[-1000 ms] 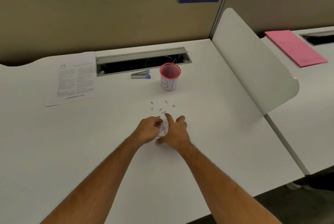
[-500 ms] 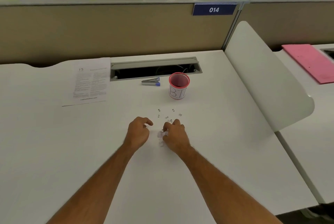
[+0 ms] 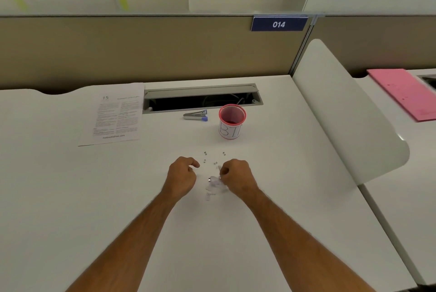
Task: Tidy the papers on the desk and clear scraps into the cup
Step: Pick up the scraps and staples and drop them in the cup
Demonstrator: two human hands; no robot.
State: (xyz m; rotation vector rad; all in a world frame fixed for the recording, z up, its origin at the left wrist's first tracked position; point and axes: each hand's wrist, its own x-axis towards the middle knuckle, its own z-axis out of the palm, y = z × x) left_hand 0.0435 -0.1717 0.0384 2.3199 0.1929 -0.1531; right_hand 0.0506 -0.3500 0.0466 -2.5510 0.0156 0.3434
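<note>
A red-rimmed mesh cup [image 3: 232, 121] with a white label stands upright at the desk's middle back. Several tiny scraps [image 3: 213, 158] lie scattered between the cup and my hands. My right hand [image 3: 237, 177] is curled shut on a small bunch of crumpled paper scraps [image 3: 214, 182] held just above the desk, and a few more white bits [image 3: 208, 195] lie under it. My left hand [image 3: 182, 177] rests beside it, fingers loosely curled, holding nothing that I can see. A printed paper sheet [image 3: 116, 115] lies flat at the back left.
A blue and silver stapler [image 3: 195, 115] lies left of the cup, in front of an open cable tray slot [image 3: 203, 99]. A white curved divider [image 3: 349, 112] borders the desk on the right; a pink folder [image 3: 405, 92] lies beyond it. A tan partition stands behind.
My hands have drawn apart: the left let go of the crumpled scraps and moved left, while the right kept them. My view has tilted upward.
</note>
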